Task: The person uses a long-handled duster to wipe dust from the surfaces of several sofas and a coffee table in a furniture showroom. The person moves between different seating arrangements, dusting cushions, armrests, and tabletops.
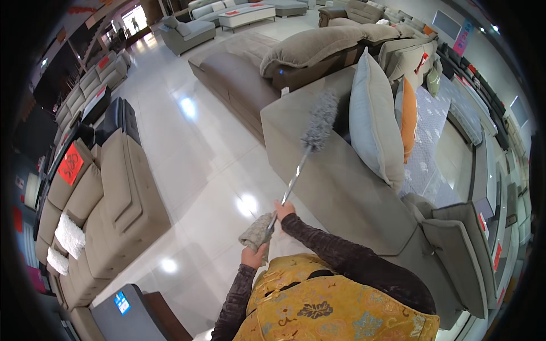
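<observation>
A long-handled duster with a fluffy grey head (320, 121) reaches up and away from me over the back of a grey-brown sofa (341, 183). Whether its fibres touch the upholstery I cannot tell. My right hand (285, 209) grips the shiny metal pole (296, 174) partway down. Lower on the pole, my left hand (254, 255) clasps its end together with a folded grey-beige cloth (257, 232). Just right of the duster head, a pale blue cushion (373, 123) stands upright against the sofa, with an orange cushion (408, 119) behind it.
A tiled aisle (200, 170) runs ahead on my left. Beyond it stands a beige sofa (115, 204) with white fluffy pillows (70, 236) and a red sign. A dark grey furniture piece (128, 317) is close at lower left. A brown leather sofa (243, 81) adjoins ahead.
</observation>
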The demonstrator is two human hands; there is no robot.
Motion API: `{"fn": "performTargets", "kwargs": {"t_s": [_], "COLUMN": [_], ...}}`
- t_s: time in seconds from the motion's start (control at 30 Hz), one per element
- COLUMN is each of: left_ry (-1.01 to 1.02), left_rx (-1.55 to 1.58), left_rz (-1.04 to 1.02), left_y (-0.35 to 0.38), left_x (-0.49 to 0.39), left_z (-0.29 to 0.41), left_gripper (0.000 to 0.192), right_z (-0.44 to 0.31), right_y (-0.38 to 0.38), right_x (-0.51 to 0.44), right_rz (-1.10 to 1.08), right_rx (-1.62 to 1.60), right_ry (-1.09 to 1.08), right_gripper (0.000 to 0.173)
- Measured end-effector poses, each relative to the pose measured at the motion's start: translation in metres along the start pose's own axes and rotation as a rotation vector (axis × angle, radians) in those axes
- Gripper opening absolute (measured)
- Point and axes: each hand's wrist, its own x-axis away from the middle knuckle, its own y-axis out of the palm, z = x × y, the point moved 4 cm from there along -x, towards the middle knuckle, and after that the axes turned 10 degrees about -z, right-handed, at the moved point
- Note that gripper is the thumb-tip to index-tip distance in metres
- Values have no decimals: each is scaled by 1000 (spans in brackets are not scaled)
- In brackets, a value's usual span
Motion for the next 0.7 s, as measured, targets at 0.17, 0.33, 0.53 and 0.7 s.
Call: {"fn": "performTargets", "kwargs": {"t_s": [0.17, 0.33, 0.53, 0.7], "left_ry": [110, -40, 38, -228], "left_rx": [-15, 121, 171, 261], "left_rz": [-120, -234, -284, -463], "left_y": [8, 34, 79, 112], "left_x": [-116, -211, -300, -342], "left_z": [31, 45, 85, 91], "left_gripper": [35, 35, 36, 39], "right_z": [-10, -44, -103, -94], "right_y": [-54, -106, -163, -209], "right_x": [-104, -187, -232, -269], "right_rz": [178, 271, 273, 271], "right_rx": [102, 184, 147, 310], "right_ry": [-7, -83, 69, 164], "right_gripper": [42, 44, 42, 39]}}
